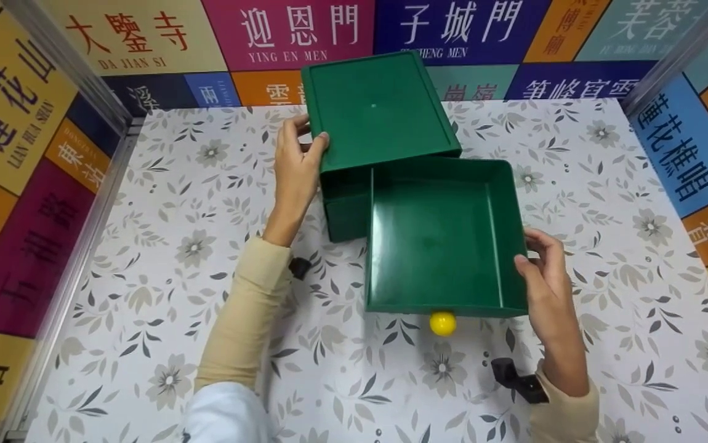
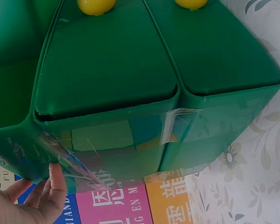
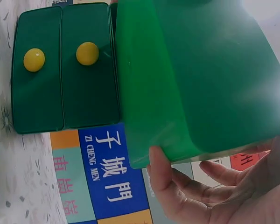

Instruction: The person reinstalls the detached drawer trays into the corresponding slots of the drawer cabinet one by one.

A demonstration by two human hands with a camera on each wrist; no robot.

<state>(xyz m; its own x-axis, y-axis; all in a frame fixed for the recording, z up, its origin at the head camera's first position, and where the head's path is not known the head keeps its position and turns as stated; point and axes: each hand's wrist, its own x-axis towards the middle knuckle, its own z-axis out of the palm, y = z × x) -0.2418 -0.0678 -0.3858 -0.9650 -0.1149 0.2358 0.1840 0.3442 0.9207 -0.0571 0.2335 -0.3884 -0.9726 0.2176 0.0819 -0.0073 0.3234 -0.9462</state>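
A green drawer cabinet [image 1: 378, 104] stands toward the back of the table, turned slightly. My left hand [image 1: 297, 157] grips its upper left edge, thumb at the front corner and fingers along the side. Out in front, a green drawer [image 1: 434, 234] is pulled well forward from the top tier and sits askew to the right, with nothing inside. My right hand [image 1: 550, 295] holds the drawer's right wall, thumb on the rim side and fingers outside. A yellow knob [image 1: 442, 323] is on the drawer's front. Two closed lower drawers [image 3: 89, 93] show yellow knobs in the right wrist view.
Clear tape [image 2: 177, 126] spans the cabinet's side where two tiers meet. Panels with colourful printed lettering [image 1: 305, 31] rise behind and at both sides of the flower-patterned tabletop [image 1: 194, 246]. Black mounts [image 1: 519, 380] sit at the wrists.
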